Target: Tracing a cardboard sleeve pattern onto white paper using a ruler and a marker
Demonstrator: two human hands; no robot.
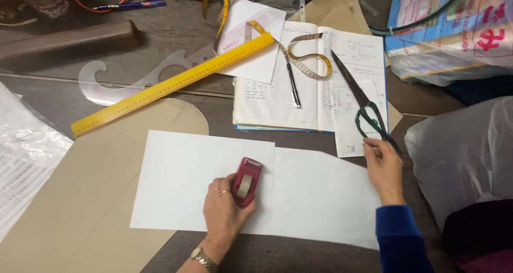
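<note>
The fingers of the left hand (223, 211), low in the middle of the frame, are wrapped around a red tape dispenser (246, 181) and press it down on the white paper sheets (181, 182), right where the edge of one sheet overlaps the next. A ring shows on one finger and a metal watch (203, 259) sits on the wrist. The right hand (383, 169), in a blue sleeve at the lower right, reaches up with its fingers touching the lower loop of the green-handled scissors (368, 112); whether they have closed on the handle cannot be told.

The scissors lie with their blades pointing to the upper left across an open notebook (267, 96) in the upper middle of the frame. A black pen (292, 83) and a looped measuring tape (307, 56) rest on the notebook's pages. Under the white sheets lies a large piece of brown pattern card (80, 198), spreading to the lower left. A long yellow ruler (171, 85) runs diagonally above it, over a clear curved template (107, 83). Plastic bags (459, 155) crowd the right edge of the dark wooden surface (214, 99).
</note>
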